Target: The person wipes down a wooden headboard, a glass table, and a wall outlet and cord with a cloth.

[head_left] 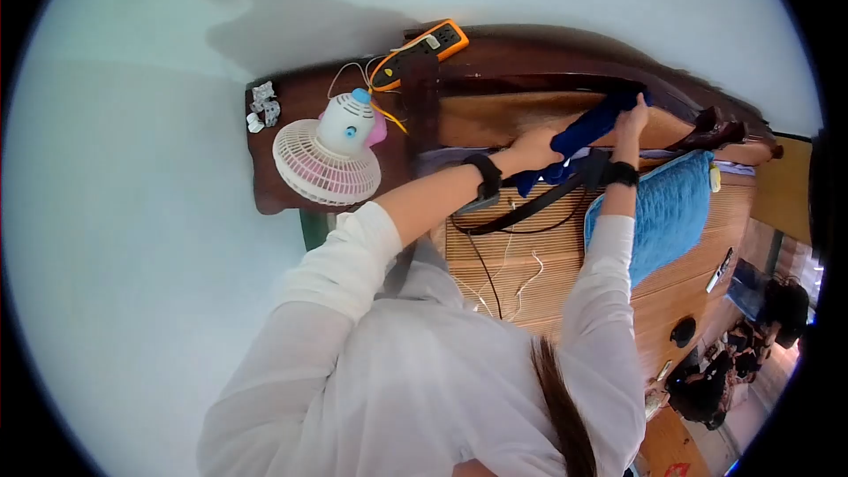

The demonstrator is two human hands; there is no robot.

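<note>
A dark blue cloth (587, 126) is stretched between my two hands, over the dark wooden headboard. My left hand (533, 150) is closed around its lower left end, and a loose part of the cloth hangs below that hand. The upper right end is gripped in my right hand (631, 118), close to the headboard's top rail (548, 79). Black bands circle both wrists, and a dark strap (530, 209) runs between them. Under my right forearm lies a blue quilted pillow (669, 210) on the slatted mat (552, 274).
Left of the bed stands a dark cabinet (265, 159) with a white fan (327, 159), crumpled wrappers (264, 106) and an orange-black power strip (420, 55). Cables (488, 274) trail across the mat. A remote (720, 270) and a round black object (683, 330) lie to the right.
</note>
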